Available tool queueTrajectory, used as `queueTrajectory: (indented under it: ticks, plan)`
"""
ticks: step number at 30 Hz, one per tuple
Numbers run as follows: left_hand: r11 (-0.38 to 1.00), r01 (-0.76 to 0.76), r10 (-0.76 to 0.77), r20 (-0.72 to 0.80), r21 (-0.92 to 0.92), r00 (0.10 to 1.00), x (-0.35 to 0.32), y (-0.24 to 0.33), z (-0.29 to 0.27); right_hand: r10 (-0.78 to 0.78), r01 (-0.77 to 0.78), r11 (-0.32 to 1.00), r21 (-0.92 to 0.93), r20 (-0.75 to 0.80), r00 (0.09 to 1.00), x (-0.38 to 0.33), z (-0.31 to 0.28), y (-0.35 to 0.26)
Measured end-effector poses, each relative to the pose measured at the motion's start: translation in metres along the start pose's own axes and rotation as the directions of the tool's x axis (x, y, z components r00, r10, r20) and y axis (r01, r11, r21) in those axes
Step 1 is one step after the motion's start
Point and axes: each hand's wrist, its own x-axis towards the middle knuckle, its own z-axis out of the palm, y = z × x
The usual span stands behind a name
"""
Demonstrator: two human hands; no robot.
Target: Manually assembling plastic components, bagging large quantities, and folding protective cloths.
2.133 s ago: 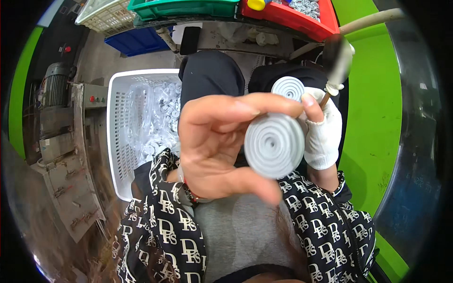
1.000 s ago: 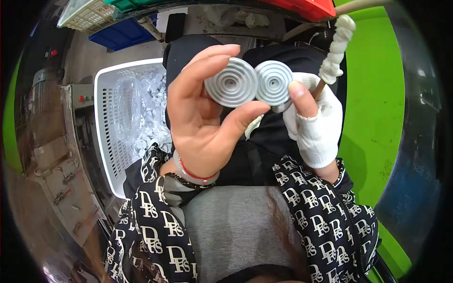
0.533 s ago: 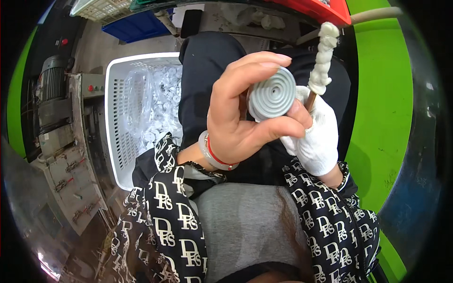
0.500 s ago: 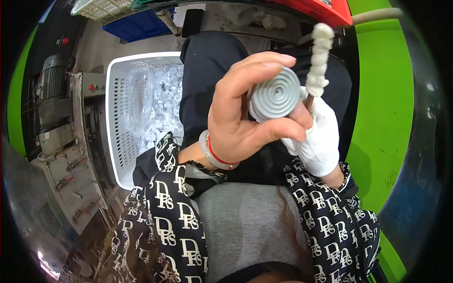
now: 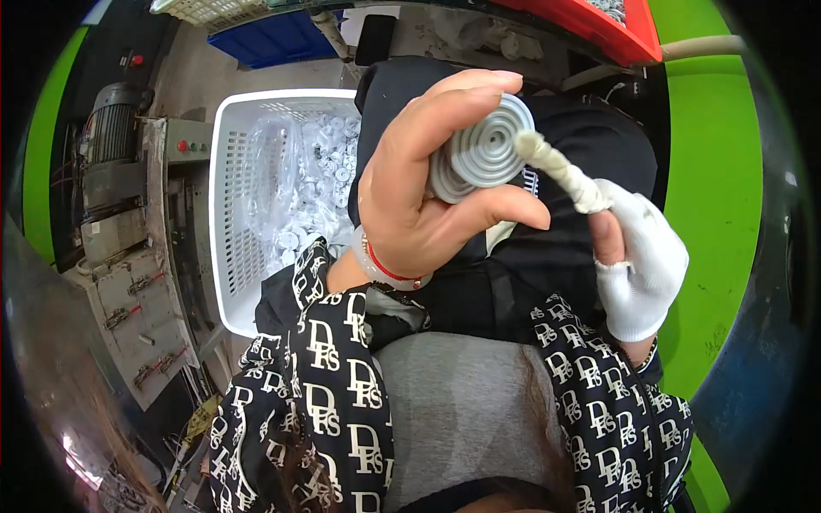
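Note:
My bare left hand (image 5: 419, 171) grips a stack of round grey plastic pieces with concentric rings (image 5: 489, 147), fingers above and thumb below. Their ringed faces are turned up toward me. In a white glove with the thumb bare, my right hand (image 5: 640, 256) holds a stick with a lumpy whitish wrapping (image 5: 560, 173). The tip of that stick lies over the right edge of the ringed face; I cannot tell whether it touches. The rest of the stick is hidden in the glove.
Left of my knees stands a white perforated basket (image 5: 224, 205) holding a clear bag and many small pale round parts (image 5: 321, 162). A red bin (image 5: 629, 34) and a blue crate (image 5: 274, 43) sit at the far side. A machine with a motor (image 5: 115, 124) stands far left.
The right hand has moved right and a little down, away from the left hand. Its stick has swung from upright to pointing left, its tip now over the ringed pieces.

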Motion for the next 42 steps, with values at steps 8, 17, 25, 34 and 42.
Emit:
queueTrajectory:
  ticks: [8, 17, 25, 34, 42]
  plan:
    - [0.998, 0.054, -0.054, 0.002, -0.041, 0.999, -0.005, 0.002, 0.002, 0.150, -0.115, 0.967, 0.229, -0.144, 0.978, -0.008, 0.008, 0.016]
    - [0.462, 0.387, -0.607, 0.034, -0.798, 0.794, -0.003, 0.004, 0.002, 0.208, -0.209, 0.949, 0.237, 0.032, 0.978, -0.010, 0.009, 0.008]
    - [0.586, 0.522, -0.635, 0.049, -0.620, 0.771, -0.003, 0.005, 0.001, 0.110, -0.106, 0.994, -0.027, 0.250, 0.962, 0.009, 0.006, -0.011]
    - [0.508, 0.506, -0.630, 0.100, -0.697, 0.770, -0.001, 0.008, -0.002, 0.058, -0.062, 0.998, 0.009, 0.239, 0.969, 0.010, 0.011, -0.012]
    - [0.411, 0.408, -0.761, -0.059, -0.815, 0.646, -0.053, 0.009, -0.102, 0.197, -0.222, 0.970, 0.100, 0.216, 0.956, -0.005, 0.004, 0.025]
